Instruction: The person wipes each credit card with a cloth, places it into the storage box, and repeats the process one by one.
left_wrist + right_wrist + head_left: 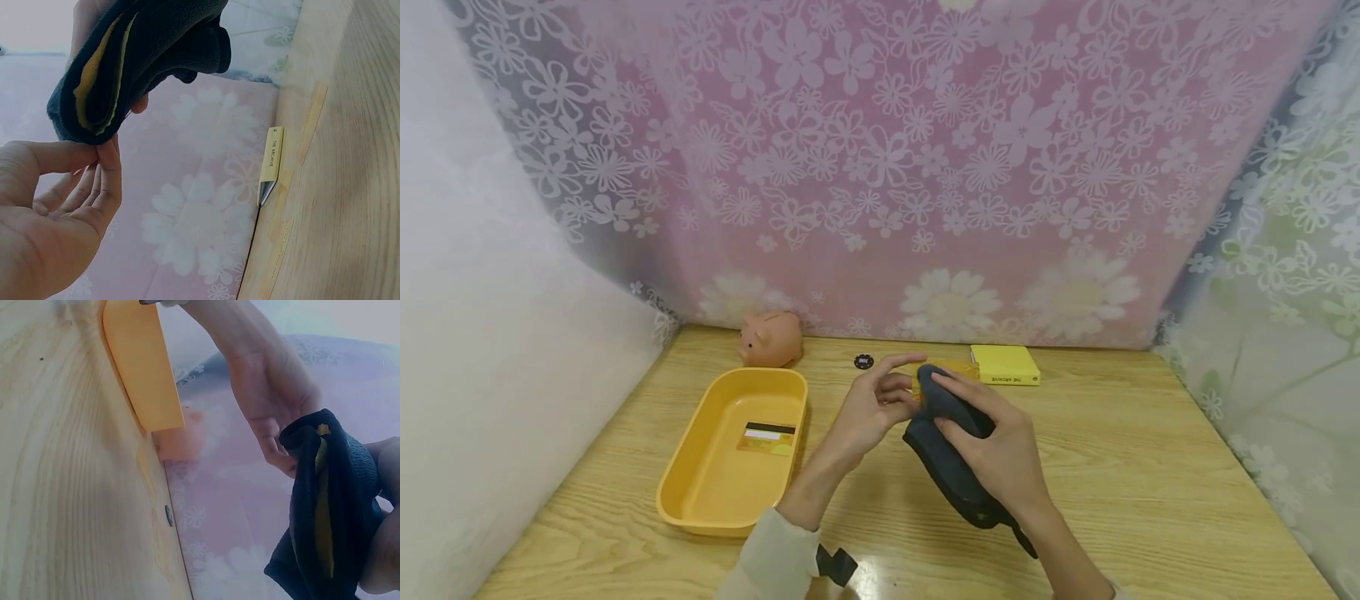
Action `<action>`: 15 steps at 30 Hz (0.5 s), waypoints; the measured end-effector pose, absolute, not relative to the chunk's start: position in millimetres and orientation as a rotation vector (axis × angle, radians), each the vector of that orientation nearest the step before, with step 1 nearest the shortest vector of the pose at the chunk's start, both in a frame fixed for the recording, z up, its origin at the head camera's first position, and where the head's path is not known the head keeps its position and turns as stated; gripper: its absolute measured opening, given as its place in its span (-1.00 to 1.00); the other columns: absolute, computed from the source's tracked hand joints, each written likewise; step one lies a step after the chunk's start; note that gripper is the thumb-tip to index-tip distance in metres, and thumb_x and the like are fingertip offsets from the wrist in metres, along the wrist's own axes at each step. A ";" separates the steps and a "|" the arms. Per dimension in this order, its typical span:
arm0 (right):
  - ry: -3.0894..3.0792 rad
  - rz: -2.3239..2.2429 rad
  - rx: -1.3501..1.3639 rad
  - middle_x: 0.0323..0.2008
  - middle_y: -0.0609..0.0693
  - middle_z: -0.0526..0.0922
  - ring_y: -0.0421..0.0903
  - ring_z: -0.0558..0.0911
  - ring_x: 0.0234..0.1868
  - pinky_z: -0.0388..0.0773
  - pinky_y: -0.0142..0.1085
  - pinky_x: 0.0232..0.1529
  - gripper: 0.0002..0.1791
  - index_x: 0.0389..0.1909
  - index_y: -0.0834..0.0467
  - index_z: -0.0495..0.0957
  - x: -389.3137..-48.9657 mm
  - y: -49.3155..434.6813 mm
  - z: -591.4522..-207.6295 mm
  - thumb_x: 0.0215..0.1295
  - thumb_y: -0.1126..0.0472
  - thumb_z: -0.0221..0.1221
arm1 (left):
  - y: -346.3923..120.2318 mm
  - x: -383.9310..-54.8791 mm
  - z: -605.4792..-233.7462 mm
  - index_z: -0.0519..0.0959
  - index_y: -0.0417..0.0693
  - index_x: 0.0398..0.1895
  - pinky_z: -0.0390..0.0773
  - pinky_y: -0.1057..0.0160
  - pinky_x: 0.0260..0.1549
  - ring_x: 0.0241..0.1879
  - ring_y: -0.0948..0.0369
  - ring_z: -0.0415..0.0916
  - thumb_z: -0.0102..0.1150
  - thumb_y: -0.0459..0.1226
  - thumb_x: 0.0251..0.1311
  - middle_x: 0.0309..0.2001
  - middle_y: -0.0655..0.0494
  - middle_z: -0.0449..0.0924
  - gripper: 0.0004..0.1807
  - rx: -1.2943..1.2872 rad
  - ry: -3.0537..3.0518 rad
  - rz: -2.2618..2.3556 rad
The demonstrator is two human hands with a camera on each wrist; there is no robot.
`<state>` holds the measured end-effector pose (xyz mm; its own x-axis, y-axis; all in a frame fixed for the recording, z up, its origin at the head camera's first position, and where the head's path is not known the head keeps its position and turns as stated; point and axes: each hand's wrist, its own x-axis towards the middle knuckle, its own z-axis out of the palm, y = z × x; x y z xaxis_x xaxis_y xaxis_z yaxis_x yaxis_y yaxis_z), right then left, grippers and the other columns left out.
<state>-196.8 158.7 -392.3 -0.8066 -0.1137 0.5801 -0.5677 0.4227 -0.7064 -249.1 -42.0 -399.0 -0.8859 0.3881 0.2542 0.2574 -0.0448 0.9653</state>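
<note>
On the table [1112,467], a tray [707,492] is standing to my left, with a card [767,437] lying in it. Behind the tray a piggy bank [772,340] is sitting; right of that, a chip [864,362] is lying. Farther right, a book [1006,365] is resting before the curtain [887,167]. Right of the tray, I am holding a pouch [958,479] over the table.

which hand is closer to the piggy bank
Left. The left hand is right of the piggy bank and nearer the viewer; the right hand is farther right.
</note>
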 end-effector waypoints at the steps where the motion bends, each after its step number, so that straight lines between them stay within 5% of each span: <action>1: -2.235 1.361 0.568 0.30 -0.07 0.62 0.03 0.64 0.25 0.68 -0.32 0.06 -0.33 0.28 -0.13 0.66 -197.0 159.7 -392.2 0.18 0.44 0.46 | -42.4 -248.9 -398.9 0.45 0.04 0.47 0.71 0.13 -0.04 -0.14 0.15 0.67 0.16 -0.54 0.37 0.01 -0.15 0.64 -0.36 0.706 2.103 2.090; 7: -2.241 1.346 0.513 0.32 -0.02 0.60 0.07 0.58 0.35 0.54 -0.53 0.12 -0.34 0.28 -0.15 0.67 -199.8 168.0 -391.1 0.19 0.43 0.46 | -45.1 -248.1 -397.7 0.47 0.11 0.45 0.73 0.08 -0.06 -0.15 0.05 0.71 0.17 -0.53 0.38 -0.05 -0.13 0.62 -0.37 0.687 2.079 2.128; 12: -2.221 1.331 0.486 0.30 -0.05 0.62 0.03 0.57 0.35 0.48 -0.61 0.16 -0.35 0.27 -0.15 0.67 -203.0 177.8 -387.5 0.21 0.44 0.44 | -47.7 -248.2 -394.9 0.46 0.05 0.46 0.73 -0.04 -0.08 -0.15 -0.27 0.69 0.15 -0.54 0.38 -0.07 -0.27 0.62 -0.38 0.705 2.042 2.182; 15: -2.208 1.326 0.461 0.30 -0.08 0.63 -0.02 0.59 0.33 0.48 -0.61 0.16 -0.36 0.27 -0.16 0.67 -206.2 185.6 -385.0 0.23 0.43 0.43 | -48.4 -248.2 -393.5 0.47 0.05 0.44 0.74 -0.04 -0.09 -0.17 -0.27 0.68 0.14 -0.55 0.37 -0.06 -0.36 0.58 -0.39 0.706 2.025 2.202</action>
<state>-206.2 185.6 -385.0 -0.8074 -0.0230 0.5895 -0.5313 0.4628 -0.7096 -248.2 -48.4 -393.5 -0.8924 0.3506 0.2839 0.2536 -0.1304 0.9585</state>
